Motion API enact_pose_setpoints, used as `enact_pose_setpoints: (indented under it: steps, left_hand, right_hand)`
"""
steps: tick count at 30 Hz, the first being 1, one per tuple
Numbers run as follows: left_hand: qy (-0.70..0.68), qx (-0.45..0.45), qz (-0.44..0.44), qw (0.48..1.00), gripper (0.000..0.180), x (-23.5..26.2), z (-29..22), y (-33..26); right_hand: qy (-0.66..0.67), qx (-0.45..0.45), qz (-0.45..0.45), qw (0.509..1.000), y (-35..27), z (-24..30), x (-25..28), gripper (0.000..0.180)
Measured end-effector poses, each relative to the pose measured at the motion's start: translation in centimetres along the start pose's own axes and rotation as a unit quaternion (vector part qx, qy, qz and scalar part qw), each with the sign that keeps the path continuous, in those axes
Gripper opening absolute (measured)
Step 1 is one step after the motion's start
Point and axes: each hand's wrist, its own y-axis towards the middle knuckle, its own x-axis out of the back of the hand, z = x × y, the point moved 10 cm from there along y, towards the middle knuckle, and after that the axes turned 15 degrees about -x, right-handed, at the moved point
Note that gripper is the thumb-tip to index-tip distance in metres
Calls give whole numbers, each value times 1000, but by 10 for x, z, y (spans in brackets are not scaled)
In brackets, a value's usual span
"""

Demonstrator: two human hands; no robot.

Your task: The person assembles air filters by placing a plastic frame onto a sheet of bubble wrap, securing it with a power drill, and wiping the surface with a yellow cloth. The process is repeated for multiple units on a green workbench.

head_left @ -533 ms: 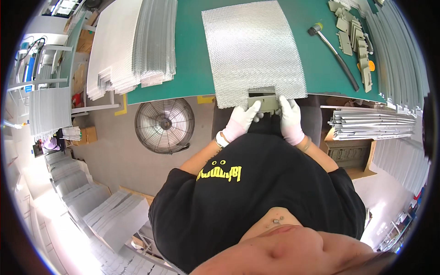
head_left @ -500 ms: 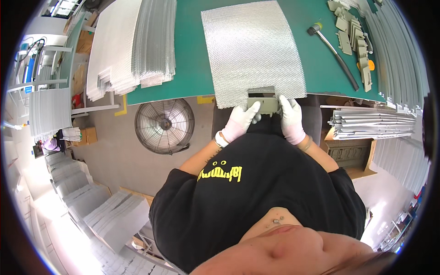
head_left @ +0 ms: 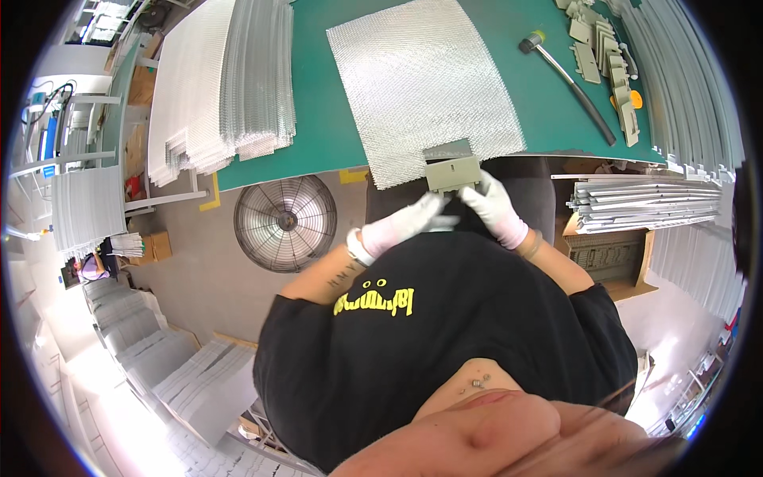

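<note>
A mesh sheet (head_left: 425, 75) of silvery metal lies on the green table, its near edge overhanging the front. At the notch in that edge sits an olive-green plastic plate (head_left: 453, 175), a dark gap showing behind it. My right hand (head_left: 497, 213), in a white glove, grips the plate at its right end and near edge, the thumb below the corner. My left hand (head_left: 405, 225), also gloved, is just below the plate's near left side with its fingers stretched and apart. Its fingertips are partly blurred; no object shows in them.
A stack of mesh sheets (head_left: 191, 87) stands at the left of the table (head_left: 314, 119). To the right lie a mallet (head_left: 572, 83) and a pile of olive plastic parts (head_left: 608, 60). Metal strips (head_left: 644, 203) fill a box at right. A floor fan (head_left: 286, 222) stands below the table.
My left hand has come off the plate and drawn down toward me. My right hand has shifted to its near right corner. The mesh sheet appears slightly turned and farther left.
</note>
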Motion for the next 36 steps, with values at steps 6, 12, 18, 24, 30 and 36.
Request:
enact_pose_setpoints:
  steps: [6,12,18,24,30,36]
  left_hand:
    - [402,-55,132,904,41,-22,-146,28]
    - [818,-326,146,451,71,-38,-165,111]
    - [832,-309,91,452,70,-77,-129,89]
    - [837,-304,58,451,64,-76,-129,89]
    - [830,-296,65,468,62,-81,-123,80]
    - [821,-290,65,487,61,-88,-111,66]
  right_hand:
    - [-21,-36,53,998,20,-37,-3,35]
    - [31,9,-88,996,0,-4,15,38]
    - [86,29,-232,969,-27,-21,60,35]
    - [48,18,-172,984,-8,0,59,27]
    - [146,48,-198,968,-12,-6,55,20]
    - [81,24,-201,976,-31,-10,52,17]
